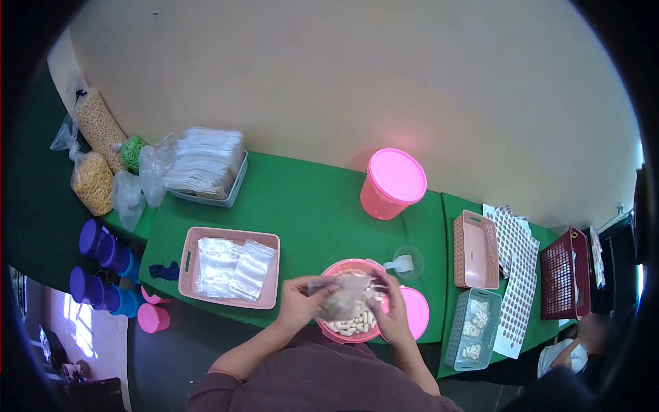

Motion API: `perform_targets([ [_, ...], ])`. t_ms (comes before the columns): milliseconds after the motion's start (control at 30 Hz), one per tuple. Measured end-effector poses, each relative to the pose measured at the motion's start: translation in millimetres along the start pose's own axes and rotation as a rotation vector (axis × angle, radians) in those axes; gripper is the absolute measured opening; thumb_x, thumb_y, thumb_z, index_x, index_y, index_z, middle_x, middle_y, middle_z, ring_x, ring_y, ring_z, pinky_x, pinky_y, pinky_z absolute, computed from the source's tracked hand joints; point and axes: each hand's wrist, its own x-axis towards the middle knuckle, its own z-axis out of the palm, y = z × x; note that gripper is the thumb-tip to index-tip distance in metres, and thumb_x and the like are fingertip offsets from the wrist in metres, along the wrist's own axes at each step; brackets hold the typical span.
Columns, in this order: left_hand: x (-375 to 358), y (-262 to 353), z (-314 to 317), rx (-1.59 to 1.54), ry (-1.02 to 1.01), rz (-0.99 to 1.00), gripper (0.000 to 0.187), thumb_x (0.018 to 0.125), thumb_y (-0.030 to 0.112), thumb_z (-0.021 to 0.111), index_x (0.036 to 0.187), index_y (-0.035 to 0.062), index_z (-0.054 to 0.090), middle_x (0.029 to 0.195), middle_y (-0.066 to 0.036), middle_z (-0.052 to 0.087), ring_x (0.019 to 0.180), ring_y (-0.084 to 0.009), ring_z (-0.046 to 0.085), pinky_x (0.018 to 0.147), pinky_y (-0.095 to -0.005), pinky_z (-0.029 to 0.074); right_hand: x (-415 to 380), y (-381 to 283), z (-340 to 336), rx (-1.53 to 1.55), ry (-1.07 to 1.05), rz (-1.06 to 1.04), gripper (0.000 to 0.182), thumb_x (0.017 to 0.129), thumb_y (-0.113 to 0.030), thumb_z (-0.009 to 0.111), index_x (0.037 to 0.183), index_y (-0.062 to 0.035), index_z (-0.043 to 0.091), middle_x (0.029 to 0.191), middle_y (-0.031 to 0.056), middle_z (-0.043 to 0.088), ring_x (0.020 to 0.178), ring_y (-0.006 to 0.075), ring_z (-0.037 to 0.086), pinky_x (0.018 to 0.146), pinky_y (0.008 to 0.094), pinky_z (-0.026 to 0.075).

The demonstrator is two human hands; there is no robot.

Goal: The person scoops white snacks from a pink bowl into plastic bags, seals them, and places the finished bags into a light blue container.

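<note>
My left hand grips one side of a clear plastic bag, its thumb and fingers pressed on the film. At the bag's other side, my right hand has curled fingers against the film. The bag looks blurred, and its contents cannot be made out clearly. Beneath both hands is a round pink tub holding pale, oblong pieces. A pink lid lies to the right of the tub, partly behind my right hand.
A pink basket of flat clear bags lies left. Behind stand a lidded pink tub and a clear bowl with a scoop. Further right are a pink basket, a grey basket, sticker sheets and a seated person.
</note>
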Motion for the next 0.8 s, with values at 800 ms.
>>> perform_targets([
  [800, 50.4, -77.1, -155.6, 1.114, 0.032, 0.013, 0.051, 0.088, 0.013, 0.061, 0.133, -0.0004, 0.044, 0.135, -0.022, 0.045, 0.127, -0.0378, 0.042, 0.108, -0.0433, 0.031, -62.0, 47.3, -185.5, -0.324, 1.231, 0.087, 0.031, 0.098, -0.025, 0.052, 0.104, 0.0013, 0.067, 0.098, 0.0125, 0.068, 0.095, 0.0191, 0.06, 0.088, 0.0317, 0.045],
])
